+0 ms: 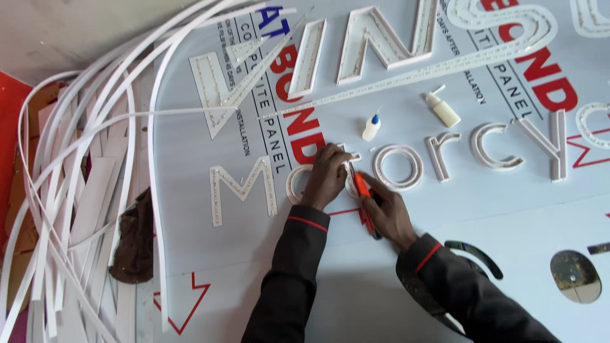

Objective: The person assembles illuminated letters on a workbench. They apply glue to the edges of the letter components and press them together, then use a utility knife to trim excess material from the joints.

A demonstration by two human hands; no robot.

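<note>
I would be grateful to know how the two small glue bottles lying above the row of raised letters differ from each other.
The left glue bottle is white, squat and rounded with a blue tip; the right glue bottle is cream, longer and slimmer with a pale tip. The left one's nozzle points up and right, the right one's up and left. Both lie untouched on the printed panel, capped, apart from the hands.

A pale floor (76, 32) and a red surface (9, 108) lie under loose white strips (82, 190).
</note>
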